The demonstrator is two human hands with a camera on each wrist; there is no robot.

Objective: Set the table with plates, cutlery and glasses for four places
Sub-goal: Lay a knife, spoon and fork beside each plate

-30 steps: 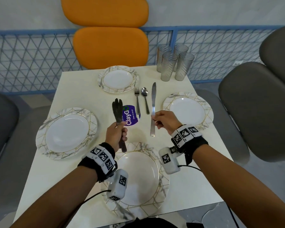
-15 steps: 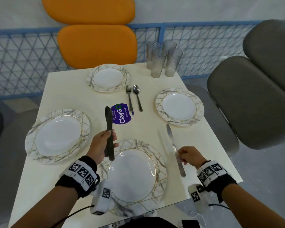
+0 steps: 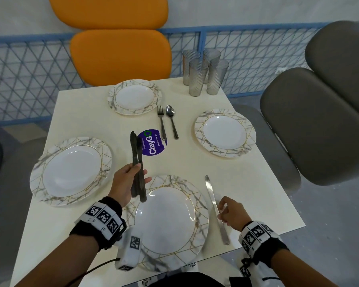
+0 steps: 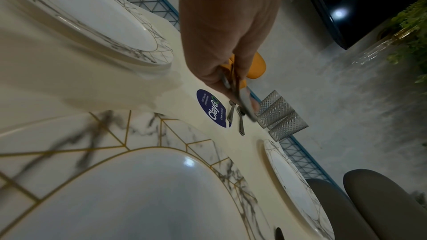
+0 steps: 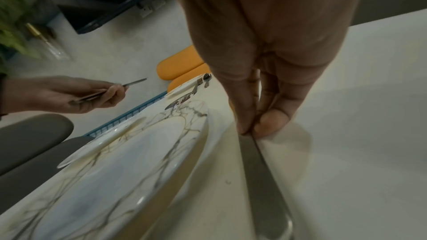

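Note:
Four marble-rimmed plates sit on the white table (image 3: 257,193): a near plate (image 3: 170,220), left plate (image 3: 71,170), far plate (image 3: 134,97) and right plate (image 3: 225,133). My left hand (image 3: 137,177) grips two dark cutlery pieces (image 3: 136,154) upright, above the near plate's far left rim; the same bundle (image 4: 240,98) shows in the left wrist view. My right hand (image 3: 221,212) pinches the handle of a steel knife (image 3: 212,201), which lies flat on the table just right of the near plate. In the right wrist view the thumb and fingers meet on this knife (image 5: 263,180).
A fork (image 3: 161,123) and spoon (image 3: 171,121) lie side by side beside a purple sticker (image 3: 153,143) at the table's middle. Several ribbed glasses (image 3: 203,73) cluster at the far right corner. An orange chair (image 3: 120,54) stands behind, grey chairs (image 3: 319,125) to the right.
My right hand carried the knife from the table's middle down to the right side of the near plate and laid it there. The left hand drew back slightly, cutlery still held.

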